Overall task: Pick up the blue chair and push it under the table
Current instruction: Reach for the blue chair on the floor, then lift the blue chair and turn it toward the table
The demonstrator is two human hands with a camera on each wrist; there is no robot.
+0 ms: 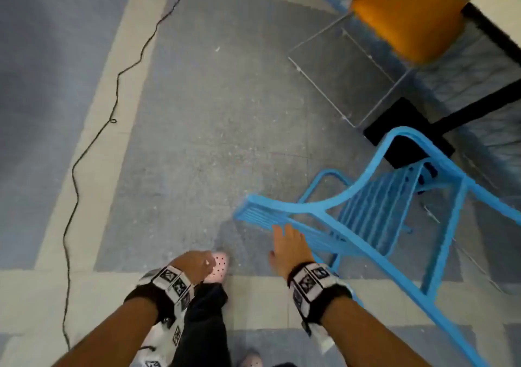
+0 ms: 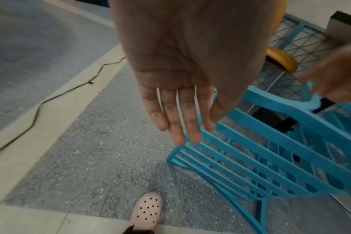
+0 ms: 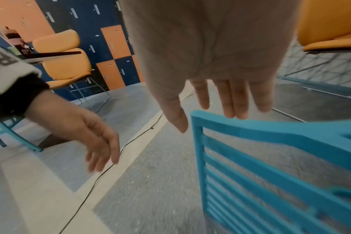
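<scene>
A black cable (image 1: 93,141) snakes over the floor at left. The left hand (image 1: 194,265) hangs empty, fingers relaxed. The right hand (image 1: 290,247), fingers straight, reaches over the slatted back of the tipped blue chair (image 1: 375,211), near the table (image 1: 499,8).

Head view, looking down. A slatted blue metal chair (image 1: 375,211) stands tilted on grey speckled floor tiles (image 1: 211,141). The right hand (image 1: 290,249), fingers straight, reaches over its backrest; the left hand (image 1: 194,263) hangs apart. A thin black cable (image 1: 112,113) trails left; an orange padded seat (image 1: 406,20) sits beyond.
</scene>
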